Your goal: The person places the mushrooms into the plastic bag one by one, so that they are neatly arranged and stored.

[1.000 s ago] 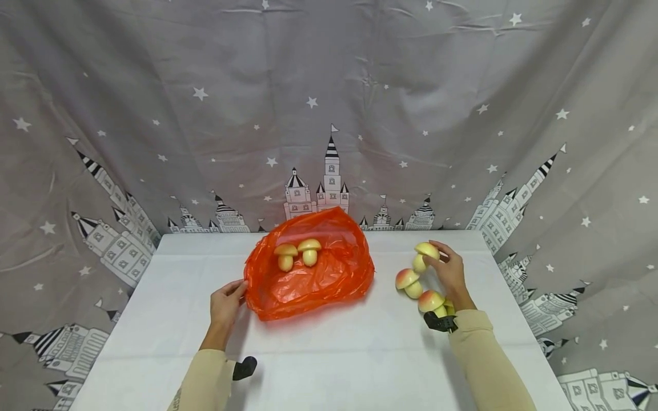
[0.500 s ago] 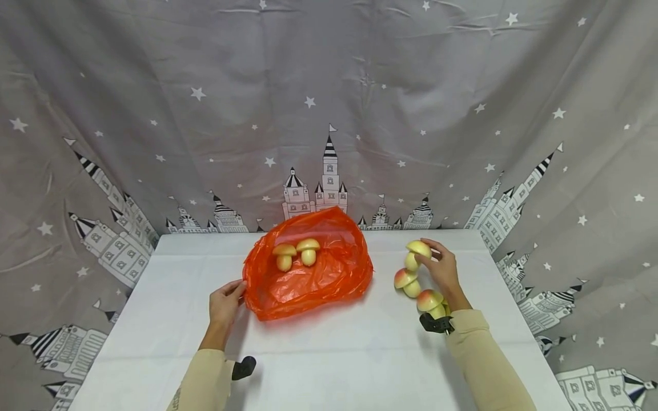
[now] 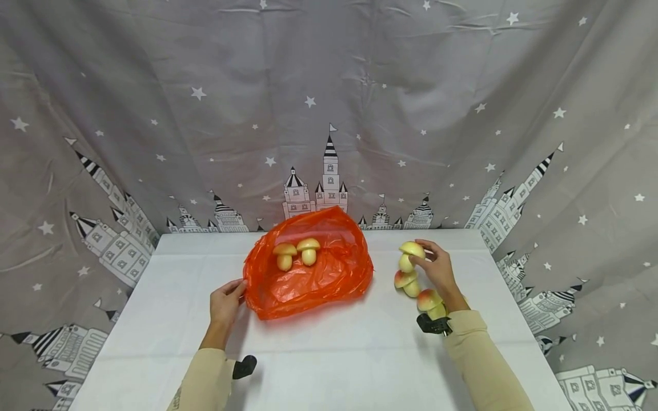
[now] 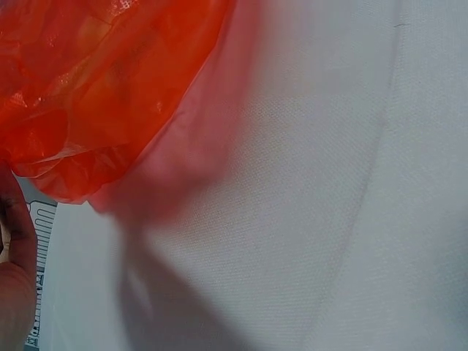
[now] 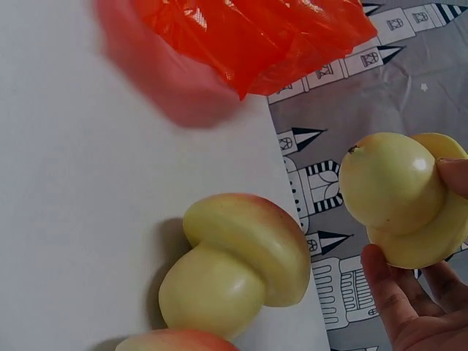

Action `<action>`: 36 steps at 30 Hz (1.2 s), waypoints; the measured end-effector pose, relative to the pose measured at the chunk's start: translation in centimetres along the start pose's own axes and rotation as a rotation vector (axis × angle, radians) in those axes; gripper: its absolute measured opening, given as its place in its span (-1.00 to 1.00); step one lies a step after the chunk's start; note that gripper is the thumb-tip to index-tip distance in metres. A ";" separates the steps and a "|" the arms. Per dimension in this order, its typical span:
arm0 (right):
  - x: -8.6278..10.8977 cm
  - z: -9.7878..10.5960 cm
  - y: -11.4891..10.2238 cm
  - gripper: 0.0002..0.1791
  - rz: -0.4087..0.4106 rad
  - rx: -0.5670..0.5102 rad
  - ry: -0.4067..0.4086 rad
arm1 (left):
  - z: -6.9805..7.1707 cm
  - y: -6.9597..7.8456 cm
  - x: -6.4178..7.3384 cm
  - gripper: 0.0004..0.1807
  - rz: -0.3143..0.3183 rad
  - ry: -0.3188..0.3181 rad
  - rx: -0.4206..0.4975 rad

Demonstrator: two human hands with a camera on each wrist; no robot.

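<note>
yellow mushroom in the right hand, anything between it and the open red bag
Only the right rim of the red bag stands between the yellow mushroom and the bag's inside; the red-tinged mushrooms lie clear, on the near side.

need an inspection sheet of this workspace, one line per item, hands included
Surface: white table, faint crease lines.
Job's things: open red bag with two yellow mushrooms inside; two red-tinged mushrooms on the table; a yellow piece by the right wrist, mostly hidden; held mushroom, yellow.
Clutter: nothing seen.
Hands: left hand grips the bag's left edge; right hand holds the held mushroom by its cap.
Cables: nothing seen.
Surroundings: grey curtain printed with stars and castles.
</note>
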State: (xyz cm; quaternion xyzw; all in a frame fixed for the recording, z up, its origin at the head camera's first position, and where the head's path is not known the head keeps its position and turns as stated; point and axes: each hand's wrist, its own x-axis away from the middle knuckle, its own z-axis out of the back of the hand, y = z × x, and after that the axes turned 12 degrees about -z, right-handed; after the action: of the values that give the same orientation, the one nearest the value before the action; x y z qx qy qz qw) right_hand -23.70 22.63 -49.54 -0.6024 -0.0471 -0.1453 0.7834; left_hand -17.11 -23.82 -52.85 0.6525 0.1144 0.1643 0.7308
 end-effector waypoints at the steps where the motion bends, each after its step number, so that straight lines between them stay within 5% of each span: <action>1: 0.0 0.0 0.0 -0.46 -0.002 -0.010 -0.006 | 0.0 0.0 0.0 -0.58 -0.001 0.001 -0.001; 36: 0.6 -3.1 -1.5 -0.45 0.040 -0.080 -0.148 | -0.4 -0.1 0.0 -0.54 0.007 -0.008 -0.009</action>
State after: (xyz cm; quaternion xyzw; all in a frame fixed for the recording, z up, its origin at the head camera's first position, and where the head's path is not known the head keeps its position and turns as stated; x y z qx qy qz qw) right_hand -23.92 19.19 -48.83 -0.6432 -0.0868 -0.0863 0.7559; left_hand -17.25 -23.46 -52.97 0.6503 0.1083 0.1648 0.7336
